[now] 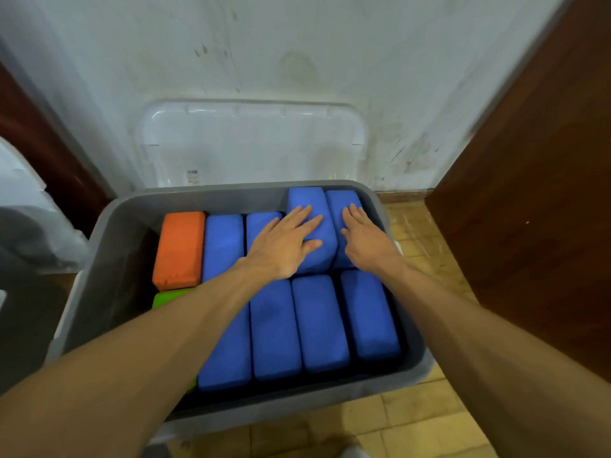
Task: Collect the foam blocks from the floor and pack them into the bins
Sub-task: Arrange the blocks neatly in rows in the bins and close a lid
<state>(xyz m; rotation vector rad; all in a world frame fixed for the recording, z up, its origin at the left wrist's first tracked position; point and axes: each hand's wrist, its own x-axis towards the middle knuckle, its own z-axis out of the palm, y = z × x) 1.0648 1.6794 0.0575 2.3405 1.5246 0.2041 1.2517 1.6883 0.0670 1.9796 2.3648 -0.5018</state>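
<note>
A grey bin (109,233) on the floor holds several blue foam blocks, an orange block (180,247) at the back left and a green block (167,297) partly hidden under my left forearm. My left hand (284,246) lies flat, fingers straight, pressing on a raised blue block (307,200) at the back right. My right hand (367,239) presses flat on the neighbouring blue block (340,200) by the bin's right wall. Three blue blocks, among them one in the middle (319,325), fill the front row.
A clear plastic lid (251,143) leans upright against the white wall behind the bin. A brown wooden door (529,209) stands to the right. Tiled floor (413,421) shows in front and to the right. A grey object (29,246) sits at the left.
</note>
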